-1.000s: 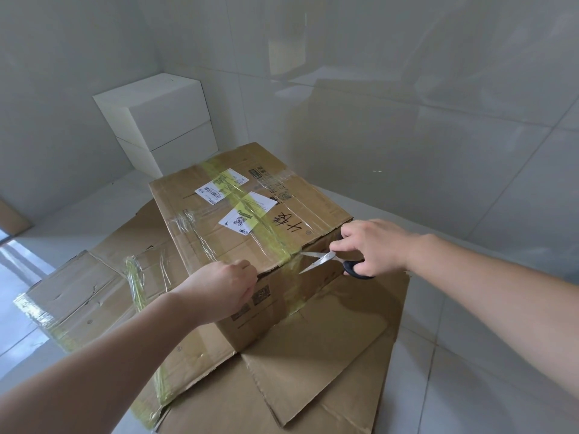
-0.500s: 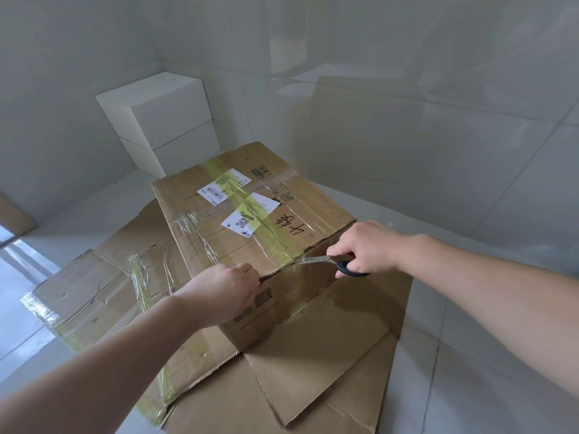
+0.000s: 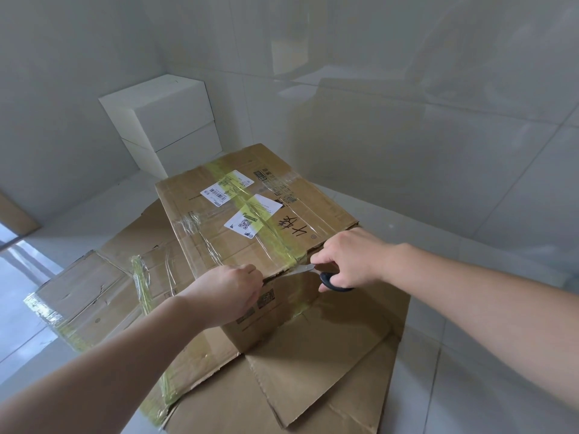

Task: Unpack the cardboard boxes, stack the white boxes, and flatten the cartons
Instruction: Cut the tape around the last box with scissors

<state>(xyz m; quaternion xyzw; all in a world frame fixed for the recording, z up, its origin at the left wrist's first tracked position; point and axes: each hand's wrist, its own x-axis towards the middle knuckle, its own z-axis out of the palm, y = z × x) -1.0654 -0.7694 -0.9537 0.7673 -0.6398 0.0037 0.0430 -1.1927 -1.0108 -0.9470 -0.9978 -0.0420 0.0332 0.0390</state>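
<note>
A sealed brown cardboard box [image 3: 219, 239] with yellow tape and white labels stands on flattened cartons [image 3: 316, 377] on the floor. My right hand [image 3: 347, 261] grips black-handled scissors [image 3: 326, 277], whose blade lies at the taped near top edge of the box. My left hand [image 3: 225, 292] is curled against that same near edge, fingers hooked at the flap seam. Two white boxes [image 3: 169, 120] are stacked in the far corner.
Another flattened carton [image 3: 87, 296] with yellow tape lies at the left. Glossy tiled walls [image 3: 438, 136] close in behind and to the left. A tiled floor [image 3: 470, 386] spreads to the right. A brown panel [image 3: 12, 214] leans at the far left.
My right hand moved the scissors left, bringing the blade to the taped seam at the box's near edge. My left hand stayed on that edge.
</note>
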